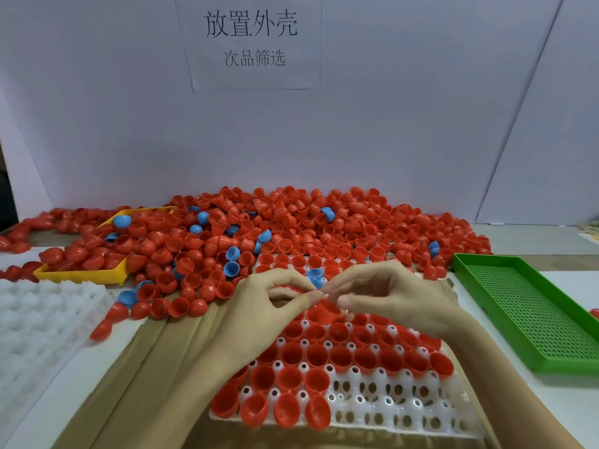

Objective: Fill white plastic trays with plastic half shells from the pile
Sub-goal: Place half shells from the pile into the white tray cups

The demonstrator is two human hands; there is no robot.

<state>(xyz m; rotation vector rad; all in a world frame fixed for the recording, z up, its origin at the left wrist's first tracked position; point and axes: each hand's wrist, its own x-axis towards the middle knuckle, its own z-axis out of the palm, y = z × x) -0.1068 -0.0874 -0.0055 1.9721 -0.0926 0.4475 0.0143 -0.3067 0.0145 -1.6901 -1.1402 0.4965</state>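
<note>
While the white tray [405,413] at bottom centre is sitting w/ its lower-right pockets bare, the rest of it is carrying red half shells [317,356] set open side up, approx. one per pocket, prob. so each cup nests and stays put. Just above those rows, both hands are meeting over the tray's middle. The left hand [259,306] is curling thumb and forefinger together, and the right hand [389,296] is doing likewise, fingertips nearly touching the left's. Between them a red shell [325,307] is sitting at the pinch; it looks held by both, though which fingers are actually bearing on it is hard to tell. Likely they're turning it or pulling apart a stuck pair before seating it, judging by the pose.

At lower left a second white tray [42,319] is lying unfilled, blurred, presumably waiting its turn. At right centre a green perforated tray [525,319] is lying beside the work, w/ nothing visible inside. Further up, the pile [291,222] of red shells, w/ a few blue shells [231,268] mixed in, is spreading across mid-frame right against the tray's far edge, keeping stock within reach. A yellow tray [81,275] at mid-left is lying half buried in it. Top centre, a paper sign [251,40] is hanging on the white backboard.
</note>
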